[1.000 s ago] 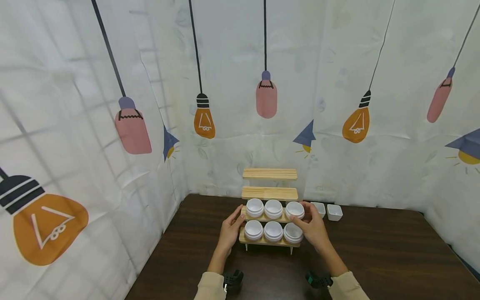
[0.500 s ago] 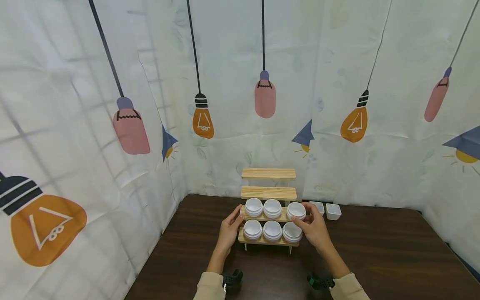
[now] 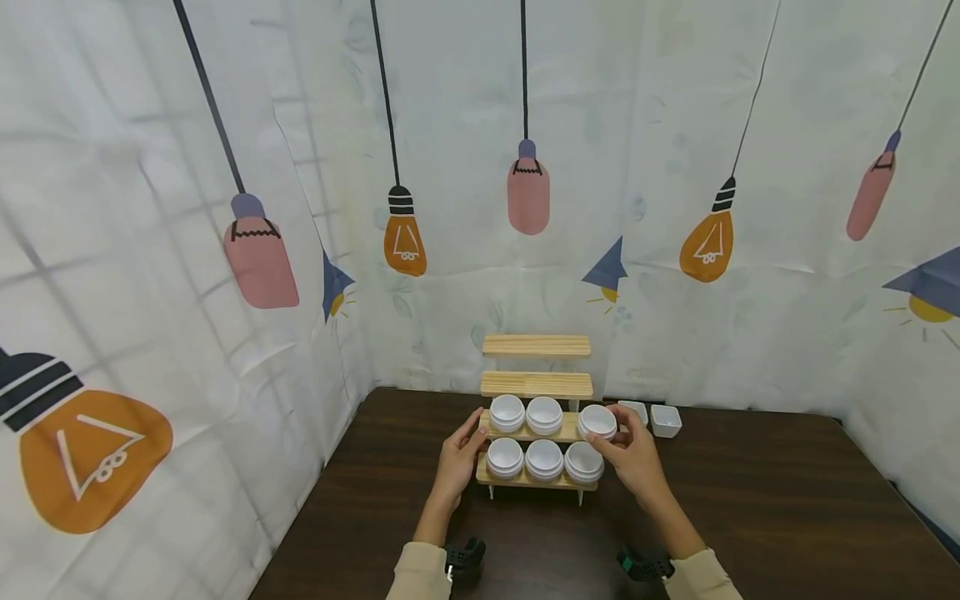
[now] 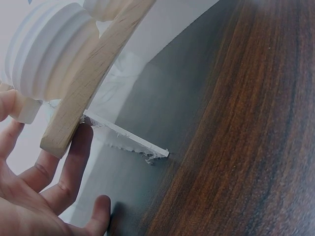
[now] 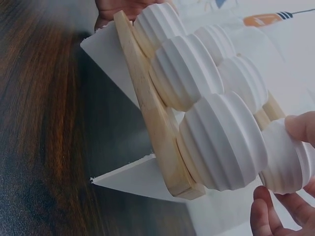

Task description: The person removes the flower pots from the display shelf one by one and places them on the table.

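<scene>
A four-tier wooden stand (image 3: 536,346) stands on the dark table. Its bottom shelf carries three white ribbed bowls (image 3: 544,460). The second shelf carries two more (image 3: 525,413). My right hand (image 3: 634,457) pinches a third ribbed bowl (image 3: 597,422) at that shelf's right end; in the right wrist view the fingertips (image 5: 298,129) curl round this bowl (image 5: 285,160) beside the shelf (image 5: 147,110). My left hand (image 3: 459,458) rests with straight fingers (image 4: 74,157) against the left end of the lower shelf (image 4: 93,78). The two upper shelves are bare.
Two small square white dishes (image 3: 666,420) sit on the table (image 3: 765,508) right of the stand, near the back. A printed curtain (image 3: 225,250) closes in the back and left sides. Open tabletop lies to the right and in front.
My right hand has shifted the bowl it holds slightly to the right at the end of the second shelf. The left hand has stayed on the stand.
</scene>
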Tool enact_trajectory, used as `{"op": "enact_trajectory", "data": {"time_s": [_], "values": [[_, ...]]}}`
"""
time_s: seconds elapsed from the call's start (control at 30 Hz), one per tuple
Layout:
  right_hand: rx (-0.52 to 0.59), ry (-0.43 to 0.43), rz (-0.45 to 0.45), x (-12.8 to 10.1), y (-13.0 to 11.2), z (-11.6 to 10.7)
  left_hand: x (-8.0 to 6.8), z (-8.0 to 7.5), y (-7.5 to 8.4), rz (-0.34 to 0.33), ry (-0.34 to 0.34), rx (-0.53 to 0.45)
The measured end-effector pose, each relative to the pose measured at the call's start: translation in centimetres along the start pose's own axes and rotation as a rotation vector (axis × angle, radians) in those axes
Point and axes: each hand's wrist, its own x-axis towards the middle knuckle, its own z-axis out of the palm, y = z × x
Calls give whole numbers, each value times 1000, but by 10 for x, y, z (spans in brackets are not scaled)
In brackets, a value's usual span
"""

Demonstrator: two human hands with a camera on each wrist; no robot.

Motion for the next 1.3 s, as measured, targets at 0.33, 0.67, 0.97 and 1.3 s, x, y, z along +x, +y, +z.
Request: {"op": "enact_trajectory", "data": {"time_s": [0.33, 0.67, 0.97, 1.3], "values": [[9, 11, 7, -3, -1, -6, -1, 0, 0, 4, 2, 6], [19, 46, -14, -3, 4, -11, -1, 0, 0, 1, 2, -3], [-5, 74, 6, -8, 9, -14, -1, 0, 0, -4, 1, 0], [-26, 67, 49, -9, 13, -21, -1, 0, 0, 1, -3, 4]]}}
